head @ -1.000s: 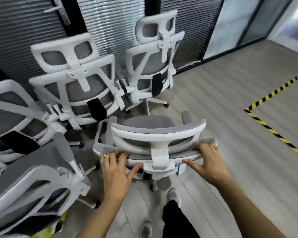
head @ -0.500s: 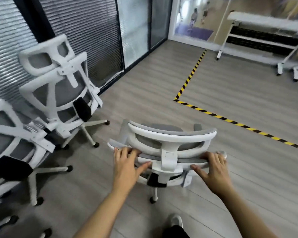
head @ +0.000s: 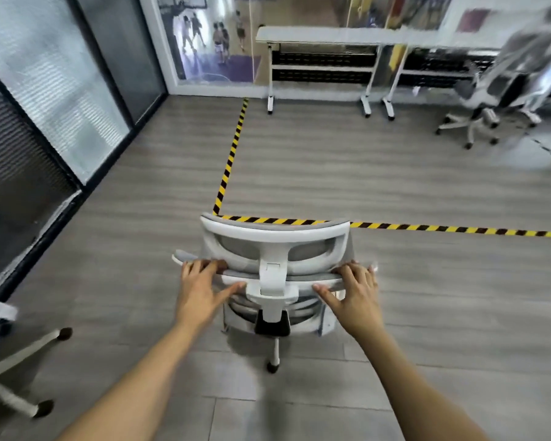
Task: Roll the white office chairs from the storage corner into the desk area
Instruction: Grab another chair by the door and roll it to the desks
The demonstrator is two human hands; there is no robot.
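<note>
A white office chair [head: 275, 268] with grey mesh stands on a grey wood-look plank floor [head: 395, 173], seen from behind. The left hand [head: 201, 292] grips the top edge of its backrest on one side of the central white spine, fingers curled over the rim and thumb stretched along the back; the right hand [head: 355, 297] holds the same edge on the other side in the same way. One white leg with a dark caster [head: 271, 367] shows below the seat, on the near side of the chair.

Just beyond the chair's headrest, yellow-and-black hazard tape [head: 427, 229] runs across the floor, and a second strip [head: 233, 151] leads away from that corner toward the far wall. Well beyond the chair, past the tape, stand long white folding desks [head: 325, 36] on wheeled legs, with a mural of figures behind them. Beyond the chair and to its right, beside the desks, another white chair [head: 490, 90] appears blurred. To the chair's left, dark-framed glass partitions with blinds [head: 54, 87] line the room. Nearer than the chair on that side, the legs of a further chair [head: 19, 354] enter the view.
</note>
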